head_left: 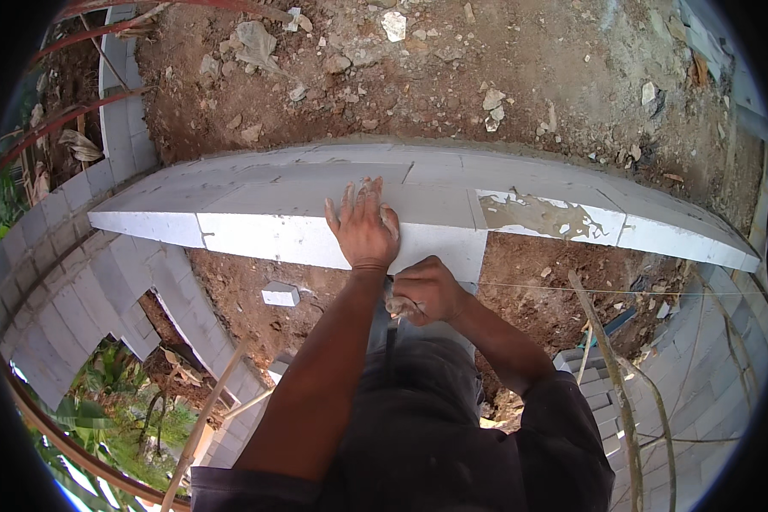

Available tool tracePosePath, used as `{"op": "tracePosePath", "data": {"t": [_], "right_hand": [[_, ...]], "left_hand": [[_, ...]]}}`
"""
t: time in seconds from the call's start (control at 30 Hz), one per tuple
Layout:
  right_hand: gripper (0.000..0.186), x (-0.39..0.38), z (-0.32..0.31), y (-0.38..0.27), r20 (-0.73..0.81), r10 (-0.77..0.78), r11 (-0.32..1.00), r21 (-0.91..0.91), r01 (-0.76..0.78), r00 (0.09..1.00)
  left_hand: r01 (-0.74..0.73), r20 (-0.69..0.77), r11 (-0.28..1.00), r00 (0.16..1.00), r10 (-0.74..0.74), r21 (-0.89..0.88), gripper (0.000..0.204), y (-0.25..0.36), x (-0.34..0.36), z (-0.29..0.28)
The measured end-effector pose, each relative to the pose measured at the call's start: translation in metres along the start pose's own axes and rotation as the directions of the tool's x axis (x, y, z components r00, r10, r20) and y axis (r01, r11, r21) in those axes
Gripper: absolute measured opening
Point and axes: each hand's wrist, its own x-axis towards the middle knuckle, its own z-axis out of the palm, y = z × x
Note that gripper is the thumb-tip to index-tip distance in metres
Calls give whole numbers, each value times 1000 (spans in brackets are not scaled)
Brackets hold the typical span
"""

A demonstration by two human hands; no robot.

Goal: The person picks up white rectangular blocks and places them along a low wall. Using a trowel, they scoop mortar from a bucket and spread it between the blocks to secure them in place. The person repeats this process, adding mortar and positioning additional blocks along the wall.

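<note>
While the left hand (367,229) lies spread on blockwork (273,192), the right hand (428,290) curls round a dark object (392,337).

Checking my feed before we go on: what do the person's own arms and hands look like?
The left hand and right hand are bare, without gloves. Pale, dusty residue marks the fingers. The forearms are uncovered, with no watch visible. The sleeves are dark and short.
</note>
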Motion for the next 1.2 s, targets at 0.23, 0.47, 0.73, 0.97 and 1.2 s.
{"op": "tracePosePath", "data": {"t": [0.23, 0.47, 0.73, 0.97, 1.2], "right_hand": [[30, 0, 2, 21, 22, 63, 998, -5, -63, 998], [32, -6, -10, 33, 79, 11, 983, -185, 4, 997], [33, -16, -33, 18, -77, 318, 943, 130, -306, 945], [21, -151, -68, -35, 497, 849, 116, 157, -981, 180], [46, -260, -117, 132, -481, 632, 169, 851, 497, 608]], "left_hand": [[12, -22, 1000, 1000, -12, -20, 52, 5, 12, -1], [17, 12, 1000, 1000, -17, -2, 52, 2, 7, -2], [50, 29, 998, 998, -49, -25, 50, 1, 6, -1], [77, 10, 994, 997, -77, -78, 45, 4, 4, -8], [92, -14, 987, 995, -94, -129, 43, 4, 3, -9]]}}
